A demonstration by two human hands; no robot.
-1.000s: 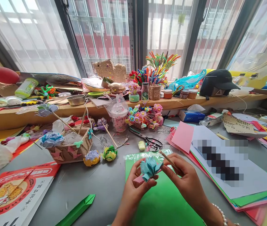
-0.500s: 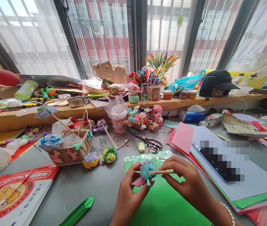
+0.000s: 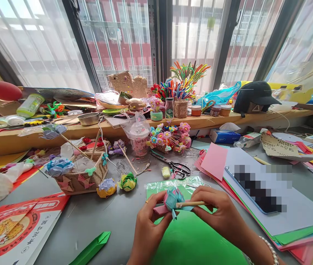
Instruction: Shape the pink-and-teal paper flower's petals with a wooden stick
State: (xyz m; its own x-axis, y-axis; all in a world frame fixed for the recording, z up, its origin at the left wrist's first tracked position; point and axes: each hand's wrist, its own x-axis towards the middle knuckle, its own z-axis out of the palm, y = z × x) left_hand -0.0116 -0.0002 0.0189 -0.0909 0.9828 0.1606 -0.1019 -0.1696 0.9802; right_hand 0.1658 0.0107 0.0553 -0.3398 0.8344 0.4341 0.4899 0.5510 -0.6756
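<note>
Folded paper flower [image 3: 171,200] in light blue and pink, held clear of the grey desk [image 3: 123,224] above a green sheet [image 3: 197,239] in a clear sleeve [image 3: 153,187], toward the sleeve's far edge. The left hand [image 3: 150,219] grips the flower from its left side between thumb and fingers, with one pink flap projecting toward the palm. The right hand [image 3: 217,209] is curled about a slender wooden stick [image 3: 192,203], whose tip lies across a blue petal; thumb and forefinger also appear to pinch a blue flap, though the contact is partly hidden. The flower is judged very light, springy along its creases and easily dented at the petal tips; a gentle hold on the gathered folds at its base should suit it best, and dry paper is unlikely to slip. Two paper lotuses, one purple and yellow [image 3: 106,187], one green and yellow [image 3: 128,182], rest on the desk just right of a decorated box [image 3: 99,175]; scissors [image 3: 182,170] and a small yellow block [image 3: 166,172] lie beyond the sleeve's far edge. Toward the desk's right side, a smartphone [image 3: 255,193], partly masked, lies on a stack of coloured paper [image 3: 297,209]. A wooden sill [image 3: 25,138] along the desk's back edge carries pipe cleaners [image 3: 191,75], jars [image 3: 196,110] and a black cap [image 3: 255,95]; daylight enters through tall windows [image 3: 163,48] behind it.
</note>
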